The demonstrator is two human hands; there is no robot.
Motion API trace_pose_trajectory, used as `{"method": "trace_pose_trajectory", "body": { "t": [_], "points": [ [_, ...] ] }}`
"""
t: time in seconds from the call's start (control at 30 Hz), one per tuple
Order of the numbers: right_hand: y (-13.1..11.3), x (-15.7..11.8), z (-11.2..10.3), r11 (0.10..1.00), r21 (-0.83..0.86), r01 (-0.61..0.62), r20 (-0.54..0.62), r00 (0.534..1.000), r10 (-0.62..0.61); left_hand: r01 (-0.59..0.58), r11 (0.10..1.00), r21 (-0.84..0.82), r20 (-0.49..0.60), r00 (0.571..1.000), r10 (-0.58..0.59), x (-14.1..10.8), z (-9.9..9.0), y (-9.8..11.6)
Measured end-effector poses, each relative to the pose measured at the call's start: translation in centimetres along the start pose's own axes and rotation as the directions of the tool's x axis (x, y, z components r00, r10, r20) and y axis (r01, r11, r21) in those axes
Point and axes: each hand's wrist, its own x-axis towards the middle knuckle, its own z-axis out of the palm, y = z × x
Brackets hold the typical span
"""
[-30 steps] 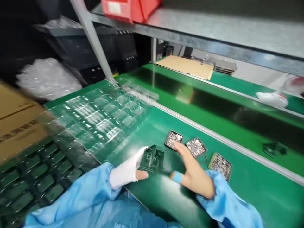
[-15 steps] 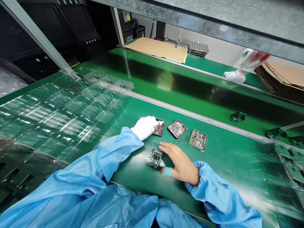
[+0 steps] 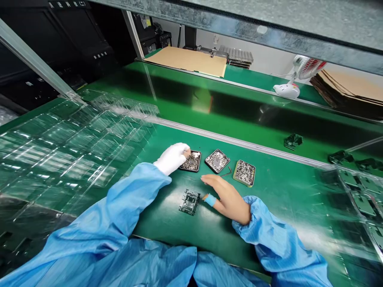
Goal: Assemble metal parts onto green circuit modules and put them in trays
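My left hand (image 3: 172,157), in a white glove with bare fingertips, is over the left edge of a dark square dish (image 3: 194,161) of small metal parts. Its fingers are pinched together there; whatever they hold is too small to make out. My right hand (image 3: 228,200), bare with blue tape around the thumb, hovers open above the bench. Just left of its thumb lies a dark, boxy mechanical part (image 3: 189,202), flat on the green surface and touched by neither hand. Beyond the right fingers rests a small hex key (image 3: 228,172).
Two more dishes of small metal parts, a middle dish (image 3: 217,161) and a right dish (image 3: 244,173), stand beside the first. Clear plastic trays (image 3: 72,139) cover the left side. Filled trays (image 3: 362,203) are at right. A metal rail (image 3: 239,146) crosses behind; a fan (image 3: 287,90) stands farther back.
The view has shifted slightly. My left hand's fingertips have drawn back toward the dish's left edge, showing more of its contents. My right hand has moved slightly away from the mechanical part, still open.
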Motion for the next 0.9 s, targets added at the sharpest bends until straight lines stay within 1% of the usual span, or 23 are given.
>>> {"method": "trace_pose_trajectory", "body": {
  "t": [0.07, 0.1, 0.13, 0.2, 0.23, 0.27, 0.33, 0.37, 0.4, 0.47, 0.5, 0.53, 0.57, 0.6, 0.63, 0.67, 0.7, 0.73, 0.77, 0.8, 0.83, 0.87, 0.9],
  "points": [
    [0.1, 0.7, -0.1, 1.0, 0.014, -0.025, -0.059, 0.998, 0.026, 0.027, 0.967, -0.255, -0.005, 1.0, -0.029, -1.5, -0.6, 0.3],
    [0.1, 1.3, -0.1, 0.999, 0.019, -0.032, -0.1, 0.994, 0.034, 0.045, 0.911, -0.411, 0.014, 0.999, -0.043, -2.4, -0.7, 0.7],
    [0.1, 1.9, 0.0, 0.999, 0.019, -0.031, -0.144, 0.989, 0.033, 0.073, 0.82, -0.568, 0.053, 0.997, -0.051, -3.3, -0.7, 1.3],
    [-0.1, 3.1, 0.3, 1.0, -0.008, 0.011, -0.219, 0.976, -0.013, 0.183, 0.542, -0.82, 0.182, 0.982, -0.055, -5.2, -0.6, 2.6],
    [-0.2, 3.6, 0.5, 0.998, -0.034, 0.049, -0.239, 0.969, -0.056, 0.254, 0.397, -0.882, 0.256, 0.965, -0.05, -5.9, -0.5, 3.2],
    [-0.3, 4.0, 0.7, 0.994, -0.06, 0.09, -0.246, 0.964, -0.102, 0.321, 0.281, -0.904, 0.322, 0.946, -0.045, -6.6, -0.4, 3.7],
    [-0.4, 4.6, 1.1, 0.985, -0.09, 0.15, -0.249, 0.954, -0.168, 0.421, 0.038, -0.906, 0.42, 0.907, -0.029, -7.3, -0.2, 4.3],
    [-0.4, 4.7, 1.2, 0.984, -0.088, 0.157, -0.255, 0.951, -0.175, 0.444, -0.027, -0.896, 0.444, 0.896, -0.021, -7.4, -0.1, 4.4],
    [-0.4, 4.7, 1.3, 0.985, -0.08, 0.155, -0.261, 0.95, -0.171, 0.46, -0.066, -0.886, 0.461, 0.887, -0.008, -7.4, -0.1, 4.4],
    [-0.3, 4.7, 1.3, 0.983, -0.093, 0.156, -0.256, 0.951, -0.175, 0.496, -0.092, -0.863, 0.496, 0.868, 0.029, -7.2, 0.2, 4.1],
    [-0.3, 4.7, 1.2, 0.977, -0.125, 0.172, -0.236, 0.952, -0.197, 0.513, -0.075, -0.855, 0.511, 0.858, 0.045, -7.1, 0.3, 4.0],
    [-0.2, 4.7, 1.0, 0.966, -0.166, 0.196, -0.202, 0.953, -0.228, 0.519, -0.034, -0.854, 0.517, 0.854, 0.052, -7.0, 0.4, 3.9],
    [-0.2, 4.6, 0.8, 0.954, -0.205, 0.218, -0.167, 0.953, -0.254, 0.5, 0.03, -0.866, 0.5, 0.865, 0.039, -7.0, 0.5, 3.7],
    [-0.3, 4.5, 0.4, 0.949, -0.226, 0.221, -0.143, 0.956, -0.257, 0.451, 0.118, -0.885, 0.454, 0.891, 0.0, -7.2, 0.5, 3.5],
    [-0.3, 4.4, -0.1, 0.955, -0.22, 0.2, -0.139, 0.962, -0.234, 0.376, 0.228, -0.898, 0.373, 0.926, -0.059, -7.4, 0.5, 3.2],
    [-0.3, 4.1, -0.7, 0.97, -0.188, 0.156, -0.159, 0.969, -0.187, 0.285, 0.358, -0.889, 0.26, 0.959, -0.116, -7.8, 0.4, 2.8],
    [-0.3, 3.8, -1.2, 0.987, -0.135, 0.091, -0.199, 0.973, -0.117, 0.188, 0.495, -0.848, 0.135, 0.981, -0.141, -8.3, 0.4, 2.4],
    [-0.2, 3.4, -1.8, 0.998, -0.068, 0.016, -0.245, 0.969, -0.032, 0.097, 0.621, -0.778, 0.029, 0.992, -0.119, -8.9, 0.5, 1.8],
    [-0.1, 2.8, -2.2, 0.998, 0.006, -0.055, -0.284, 0.957, 0.055, 0.019, 0.725, -0.688, -0.026, 0.998, -0.05, -9.5, 0.6, 1.2],
    [0.0, 2.2, -2.5, 0.99, 0.079, -0.116, -0.308, 0.942, 0.135, -0.049, 0.803, -0.594, -0.026, 0.999, 0.041, -10.1, 1.0, 0.7],
    [0.2, 1.7, -2.6, 0.976, 0.145, -0.163, -0.316, 0.927, 0.202, -0.104, 0.855, -0.507, 0.011, 0.992, 0.127, -10.7, 1.4, 0.3],
    [0.3, 1.1, -2.4, 0.96, 0.2, -0.196, -0.303, 0.92, 0.25, -0.137, 0.89, -0.435, 0.062, 0.981, 0.181, -11.2, 2.0, 0.1],
    [0.3, 0.6, -2.1, 0.947, 0.24, -0.213, -0.273, 0.922, 0.276, -0.145, 0.914, -0.379, 0.098, 0.976, 0.196, -11.6, 2.8, 0.0]
  ]
}}
